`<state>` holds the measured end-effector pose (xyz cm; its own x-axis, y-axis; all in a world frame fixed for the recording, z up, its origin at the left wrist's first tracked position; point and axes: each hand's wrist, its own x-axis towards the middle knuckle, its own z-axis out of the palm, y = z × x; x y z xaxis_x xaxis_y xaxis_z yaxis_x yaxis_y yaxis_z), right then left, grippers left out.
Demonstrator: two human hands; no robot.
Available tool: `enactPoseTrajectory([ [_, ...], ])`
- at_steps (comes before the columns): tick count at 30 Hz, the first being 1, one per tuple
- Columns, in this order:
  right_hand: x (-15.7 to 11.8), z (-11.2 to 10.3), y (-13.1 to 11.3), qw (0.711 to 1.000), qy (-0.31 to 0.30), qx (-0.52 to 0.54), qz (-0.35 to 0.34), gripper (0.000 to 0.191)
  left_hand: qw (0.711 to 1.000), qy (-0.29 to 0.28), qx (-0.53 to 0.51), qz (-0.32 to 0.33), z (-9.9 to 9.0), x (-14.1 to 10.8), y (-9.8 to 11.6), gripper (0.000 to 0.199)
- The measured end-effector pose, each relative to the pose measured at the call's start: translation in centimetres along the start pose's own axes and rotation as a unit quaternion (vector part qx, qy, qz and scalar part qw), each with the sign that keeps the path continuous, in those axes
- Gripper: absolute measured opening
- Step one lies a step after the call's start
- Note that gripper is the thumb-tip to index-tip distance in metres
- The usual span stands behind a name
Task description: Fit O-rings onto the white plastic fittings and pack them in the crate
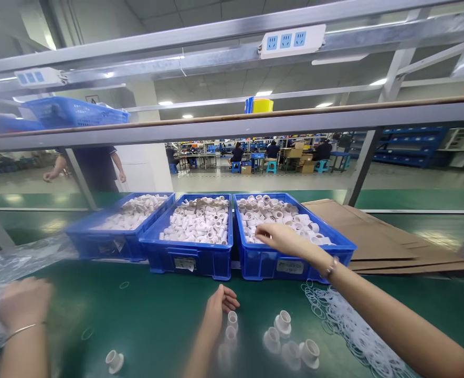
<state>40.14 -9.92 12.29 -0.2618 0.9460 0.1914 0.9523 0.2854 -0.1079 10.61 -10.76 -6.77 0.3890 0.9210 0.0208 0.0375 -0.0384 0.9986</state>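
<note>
My right hand [281, 240] reaches over the right blue bin [295, 270]. Its fingers are bent down together at the white plastic pipe fittings [261, 202], and whatever they pinch is hidden. Low over the green table, my left hand [218, 306] has its fingers loosely curved and apart, with nothing seen in them. Just below its fingertips stand two small white fittings [232, 318]. Several flanged white fittings [283, 321] stand to the right of it. A heap of thin white rings [346, 320] lies under my right forearm.
Another person's hand [25, 307] is at the left, near a lone flanged fitting [114, 361]. A middle bin [185, 257] and a left bin [106, 244] hold more fittings. Flat cardboard [366, 236] lies at right. A shelf edge [232, 123] crosses above; clear plastic [31, 257] lies left.
</note>
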Motion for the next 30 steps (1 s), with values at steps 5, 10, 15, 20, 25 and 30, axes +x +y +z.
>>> enactPoseTrajectory([
  [5, 6.8, 2.4, 4.5, 0.984, -0.064, -0.097, 0.134, 0.015, 0.994, 0.045, -0.084, -0.045, 6.2, 1.8, -1.9, 0.079],
  [10, 8.6, 4.6, 6.0, 0.980, -0.081, -0.106, 0.146, 0.004, 0.991, 0.045, -0.120, -0.031, 4.9, 1.9, -1.9, 0.079],
  [15, 6.9, 2.7, 5.7, 0.991, 0.029, -0.067, 0.109, 0.016, 0.995, 0.067, -0.072, -0.018, 2.7, 1.9, -0.9, 0.078],
  [20, 0.9, 1.0, 1.2, 0.979, 0.108, 0.170, 0.042, 0.052, 0.999, -0.004, -0.035, -0.035, 1.3, 1.1, -0.1, 0.077],
  [25, -6.1, 3.5, -5.2, 0.971, 0.003, 0.220, -0.089, 0.027, 0.998, -0.049, -0.004, -0.044, 2.4, 1.0, -0.7, 0.075],
  [30, -8.6, 8.4, -7.7, 0.962, -0.061, 0.254, -0.081, 0.012, 0.998, -0.053, -0.011, -0.044, 2.7, 1.2, -1.3, 0.070],
])
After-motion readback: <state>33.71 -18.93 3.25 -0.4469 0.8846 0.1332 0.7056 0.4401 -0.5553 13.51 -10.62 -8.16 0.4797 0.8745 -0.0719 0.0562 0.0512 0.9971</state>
